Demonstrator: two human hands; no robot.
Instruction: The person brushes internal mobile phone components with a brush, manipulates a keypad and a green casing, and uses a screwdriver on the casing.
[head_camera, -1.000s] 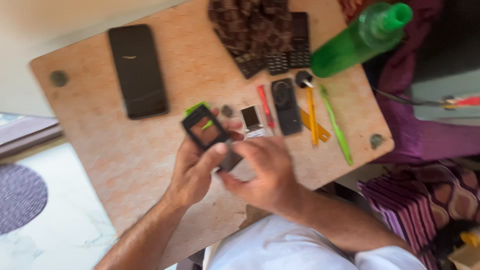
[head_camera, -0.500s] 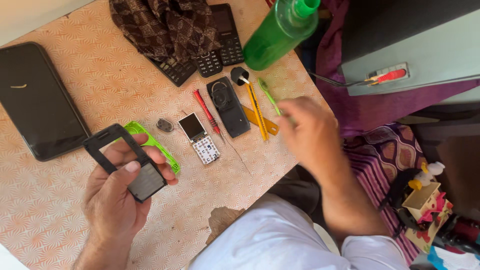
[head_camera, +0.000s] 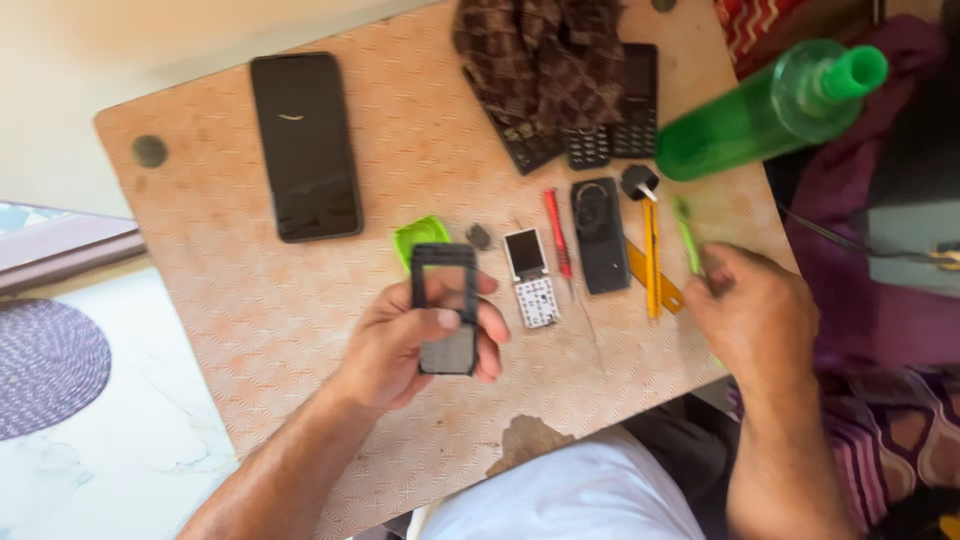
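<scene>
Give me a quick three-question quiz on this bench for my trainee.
1. True or false: the left hand holds the black phone frame above the table.
2. Which tool does the right hand touch? A red screwdriver, B green tool, C yellow tool.
3. What lies just right of the small phone board?

Key:
1. True.
2. B, the green tool.
3. The red screwdriver.
</scene>
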